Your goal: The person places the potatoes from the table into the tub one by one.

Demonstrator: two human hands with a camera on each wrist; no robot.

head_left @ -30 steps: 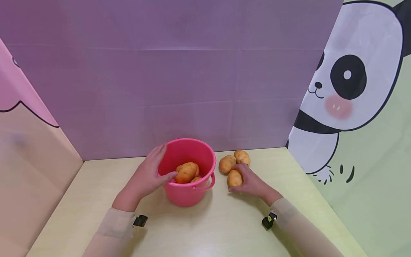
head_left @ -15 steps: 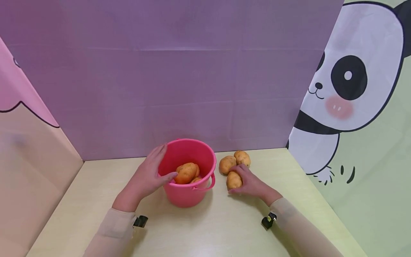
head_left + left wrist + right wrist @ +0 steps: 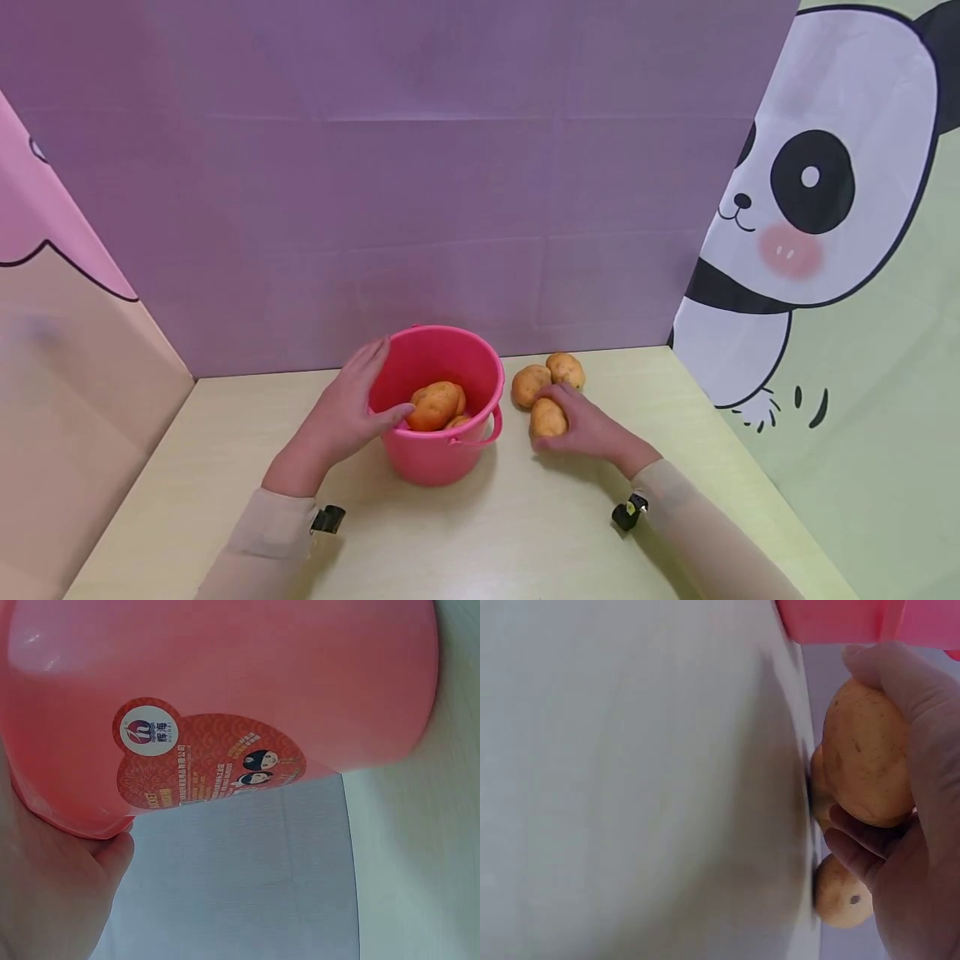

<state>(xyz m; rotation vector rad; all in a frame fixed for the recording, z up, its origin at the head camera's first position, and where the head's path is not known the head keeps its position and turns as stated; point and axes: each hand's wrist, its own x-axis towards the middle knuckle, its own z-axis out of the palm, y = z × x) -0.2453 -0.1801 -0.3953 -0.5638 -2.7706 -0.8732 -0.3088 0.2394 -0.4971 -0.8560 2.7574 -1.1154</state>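
Observation:
A pink bucket stands upright on the table, its handle hanging at the right side. Inside it lie several potatoes. My left hand grips the bucket's left rim, thumb over the near edge. In the left wrist view the bucket's wall carries a red label. My right hand holds a potato between thumb and fingers, just right of the bucket. The right wrist view shows this potato close up, fingers curled beneath it.
Two more potatoes, one nearer the bucket and one farther back, lie beyond my right hand. A purple wall borders the back of the pale table. A panda-printed wall stands on the right.

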